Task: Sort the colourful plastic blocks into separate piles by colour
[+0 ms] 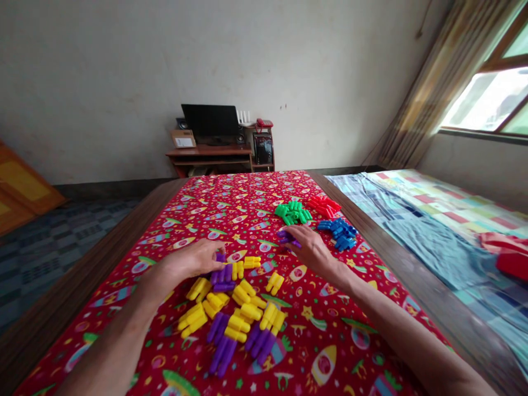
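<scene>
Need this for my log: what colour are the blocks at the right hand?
Purple; the blocks at the right hand show best in the head view.

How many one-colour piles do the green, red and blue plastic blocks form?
3: green plastic blocks beyond the right hand, red plastic blocks right of the green, and blue plastic blocks nearer than the red.

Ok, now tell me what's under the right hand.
Purple blocks show beneath the curled right hand, over the red patterned cloth. The hand covers part of them, so their full number and whatever lies under the palm cannot be seen.
</scene>
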### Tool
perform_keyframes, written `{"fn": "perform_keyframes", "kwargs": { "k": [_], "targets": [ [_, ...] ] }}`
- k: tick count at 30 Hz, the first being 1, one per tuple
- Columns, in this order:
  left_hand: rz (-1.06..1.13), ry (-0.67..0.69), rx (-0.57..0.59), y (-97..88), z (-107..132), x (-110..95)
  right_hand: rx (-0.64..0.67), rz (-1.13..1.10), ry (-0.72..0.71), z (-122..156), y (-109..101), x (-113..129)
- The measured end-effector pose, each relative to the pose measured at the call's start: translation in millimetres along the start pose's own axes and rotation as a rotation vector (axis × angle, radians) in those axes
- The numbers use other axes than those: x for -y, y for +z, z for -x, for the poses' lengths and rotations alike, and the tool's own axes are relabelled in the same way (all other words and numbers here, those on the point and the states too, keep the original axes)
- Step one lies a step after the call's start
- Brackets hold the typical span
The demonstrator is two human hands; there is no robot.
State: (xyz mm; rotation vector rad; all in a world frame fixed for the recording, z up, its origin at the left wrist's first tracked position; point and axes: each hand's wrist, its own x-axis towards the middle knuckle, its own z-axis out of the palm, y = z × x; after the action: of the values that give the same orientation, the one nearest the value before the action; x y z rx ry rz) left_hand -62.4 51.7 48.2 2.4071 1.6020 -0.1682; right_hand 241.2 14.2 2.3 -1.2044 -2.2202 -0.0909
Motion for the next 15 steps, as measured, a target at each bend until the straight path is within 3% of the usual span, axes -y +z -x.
{"fn": "perform_keyframes", "kwargs": {
  "k": [4,9,13,15],
  "targets": [
    [0.012,0.089,0.049,8.0,-1.5,-11.8,0.058,0.086,0.15,-7.5,-5.0,-32.4],
    [0.027,0.188,0.017,23.4,-5.6,-19.2,0.177,0.103,0.045,-2.3,-0.1,-36.6],
    [0.055,0.218,-0.075,19.9,-7.7,-29.1,0.093,0.051,0.015,-1.9,-6.5,-34.8],
    [0.123,0.204,-0.187,11.9,-7.9,-36.3,0.003,0.002,0.032,-3.3,-12.9,-31.3]
  ]
}}
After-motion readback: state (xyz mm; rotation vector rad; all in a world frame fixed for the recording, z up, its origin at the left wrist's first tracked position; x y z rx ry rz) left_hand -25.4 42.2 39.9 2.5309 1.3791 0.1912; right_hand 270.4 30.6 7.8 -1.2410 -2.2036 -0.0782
